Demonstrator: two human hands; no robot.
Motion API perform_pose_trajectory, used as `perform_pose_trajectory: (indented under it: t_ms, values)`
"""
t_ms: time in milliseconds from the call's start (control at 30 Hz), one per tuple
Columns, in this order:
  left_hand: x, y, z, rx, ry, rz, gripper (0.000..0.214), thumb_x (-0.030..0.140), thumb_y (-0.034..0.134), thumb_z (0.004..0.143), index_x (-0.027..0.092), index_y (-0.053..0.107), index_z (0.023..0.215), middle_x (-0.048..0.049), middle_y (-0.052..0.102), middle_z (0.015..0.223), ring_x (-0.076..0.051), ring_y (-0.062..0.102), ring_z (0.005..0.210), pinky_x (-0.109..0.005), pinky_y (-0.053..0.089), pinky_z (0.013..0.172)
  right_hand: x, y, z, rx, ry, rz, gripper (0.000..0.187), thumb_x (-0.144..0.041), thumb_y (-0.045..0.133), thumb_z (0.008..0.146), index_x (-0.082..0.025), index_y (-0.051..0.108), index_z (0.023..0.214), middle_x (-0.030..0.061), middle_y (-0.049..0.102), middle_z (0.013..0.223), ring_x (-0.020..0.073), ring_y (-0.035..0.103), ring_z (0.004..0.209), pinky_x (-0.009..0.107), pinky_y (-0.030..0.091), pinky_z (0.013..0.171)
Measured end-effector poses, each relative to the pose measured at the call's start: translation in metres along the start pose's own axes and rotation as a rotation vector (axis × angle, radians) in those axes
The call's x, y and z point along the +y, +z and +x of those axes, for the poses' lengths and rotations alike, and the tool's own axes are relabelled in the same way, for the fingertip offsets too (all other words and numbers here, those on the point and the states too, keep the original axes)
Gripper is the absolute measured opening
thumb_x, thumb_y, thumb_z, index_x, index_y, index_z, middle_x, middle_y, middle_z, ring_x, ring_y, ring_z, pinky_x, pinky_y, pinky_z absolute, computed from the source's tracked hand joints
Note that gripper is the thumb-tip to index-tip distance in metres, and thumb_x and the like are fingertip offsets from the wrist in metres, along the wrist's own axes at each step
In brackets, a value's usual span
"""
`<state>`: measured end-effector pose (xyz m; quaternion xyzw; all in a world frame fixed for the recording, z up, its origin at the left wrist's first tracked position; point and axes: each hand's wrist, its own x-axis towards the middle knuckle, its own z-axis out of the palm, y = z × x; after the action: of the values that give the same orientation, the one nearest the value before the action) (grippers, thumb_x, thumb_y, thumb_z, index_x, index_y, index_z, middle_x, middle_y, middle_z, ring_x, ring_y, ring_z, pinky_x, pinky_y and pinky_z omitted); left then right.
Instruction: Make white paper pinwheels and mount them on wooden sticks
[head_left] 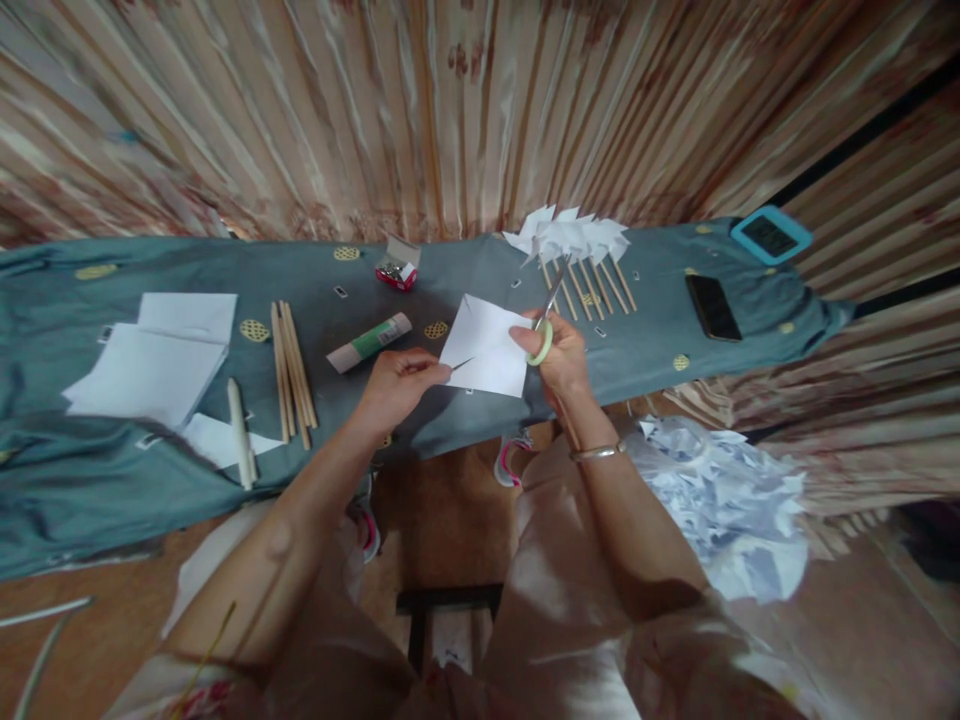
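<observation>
A white square sheet of paper [486, 350] is held above the table between both hands. Dark slit lines run inward from its upper-left and lower-left corners. My left hand [397, 388] pinches the lower-left corner between thumb and fingers. In my right hand [564, 358] is a pair of scissors [544, 343] with pale green handles, blades pointing up and away from the sheet. The right thumb also rests on the paper's right edge. Beyond the right hand lie several white paper pinwheels [574, 238] on wooden sticks, overlapping in a row.
On the green cloth [450, 425] are a glue stick [369, 343], a small red box [396, 274] of metal pins, bare wooden sticks [294, 370], stacked paper [154, 370], a white pen [238, 430], a phone [712, 308] and a blue timer [771, 236]. A bag of paper scraps [720, 510] sits lower right.
</observation>
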<state>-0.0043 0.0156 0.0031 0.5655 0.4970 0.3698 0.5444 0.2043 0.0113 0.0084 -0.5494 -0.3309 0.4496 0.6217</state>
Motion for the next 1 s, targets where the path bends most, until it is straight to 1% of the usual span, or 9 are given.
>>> perform_pose_trajectory:
  t_ms: [200,433,567,600,667,733,833,900,1000]
  values:
    - [0.002,-0.001,0.000,0.064,-0.013,-0.031,0.019,0.038,0.072,0.056,0.019,0.070,0.057,-0.0005,0.065,0.063,-0.018,0.055,0.067,-0.029,0.040,0.066,-0.001,-0.001,0.002,0.061,-0.002,0.026,0.045,-0.034,0.090,0.040,-0.021,0.063,0.074,-0.0089,0.059,0.059,0.0098,0.052,0.054,0.025,0.042,0.054]
    - [0.003,-0.005,0.002,0.115,0.040,-0.078,0.012,0.032,0.070,0.059,0.021,0.070,0.055,-0.0020,0.067,0.063,-0.019,0.058,0.068,-0.030,0.044,0.070,0.002,-0.005,0.006,0.091,0.010,0.080,0.044,-0.033,0.090,0.041,-0.022,0.064,0.074,-0.0087,0.061,0.060,0.0093,0.053,0.055,0.024,0.043,0.054]
    - [0.004,0.001,-0.002,0.216,0.020,-0.285,0.017,0.035,0.073,0.063,0.018,0.072,0.064,-0.0035,0.069,0.069,-0.018,0.062,0.071,-0.030,0.048,0.075,0.008,-0.005,0.010,0.134,-0.017,0.122,0.043,-0.032,0.088,0.045,-0.022,0.062,0.076,-0.0082,0.060,0.062,0.0095,0.053,0.057,0.024,0.043,0.056]
    - [0.003,0.005,-0.004,0.218,-0.007,-0.367,0.023,0.040,0.075,0.064,0.018,0.072,0.068,-0.0041,0.070,0.073,-0.018,0.063,0.074,-0.031,0.050,0.077,0.009,-0.003,0.009,0.136,-0.017,0.132,0.042,-0.033,0.088,0.046,-0.022,0.061,0.077,-0.0083,0.060,0.062,0.0096,0.053,0.057,0.024,0.043,0.057]
    - [0.001,0.016,-0.010,0.137,-0.086,-0.510,0.034,0.047,0.080,0.064,0.017,0.072,0.076,-0.0053,0.072,0.081,-0.019,0.067,0.082,-0.032,0.052,0.080,0.012,0.002,0.008,0.136,-0.003,0.149,0.041,-0.032,0.086,0.048,-0.022,0.060,0.078,-0.0083,0.060,0.062,0.0096,0.054,0.058,0.024,0.043,0.057]
    - [-0.001,0.029,-0.015,0.055,-0.120,-0.606,0.039,0.049,0.084,0.061,0.017,0.069,0.077,-0.0047,0.072,0.085,-0.020,0.068,0.092,-0.033,0.052,0.086,0.014,0.011,0.005,0.133,0.022,0.175,0.041,-0.031,0.085,0.047,-0.022,0.061,0.078,-0.0082,0.061,0.063,0.0095,0.054,0.058,0.024,0.043,0.058]
    - [-0.003,0.042,-0.018,0.004,-0.156,-0.705,0.045,0.052,0.085,0.063,0.017,0.068,0.086,-0.0058,0.073,0.096,-0.022,0.068,0.099,-0.034,0.053,0.090,0.017,0.023,-0.001,0.073,0.053,0.191,0.043,-0.032,0.086,0.046,-0.021,0.060,0.079,-0.0082,0.062,0.064,0.0096,0.055,0.058,0.024,0.044,0.058]
    - [-0.001,0.045,-0.018,0.011,-0.159,-0.772,0.046,0.051,0.082,0.069,0.019,0.068,0.099,-0.0070,0.073,0.107,-0.023,0.068,0.104,-0.034,0.053,0.091,0.018,0.031,-0.005,0.028,0.063,0.165,0.044,-0.036,0.086,0.048,-0.022,0.060,0.080,-0.0089,0.061,0.062,0.0092,0.053,0.056,0.024,0.043,0.057]
    - [0.002,0.043,-0.015,0.083,-0.170,-0.843,0.040,0.043,0.075,0.080,0.021,0.064,0.112,-0.0069,0.072,0.119,-0.022,0.067,0.110,-0.033,0.054,0.091,0.017,0.041,-0.010,0.017,0.078,0.112,0.045,-0.041,0.087,0.048,-0.022,0.059,0.078,-0.0101,0.057,0.058,0.0084,0.049,0.052,0.023,0.041,0.053]
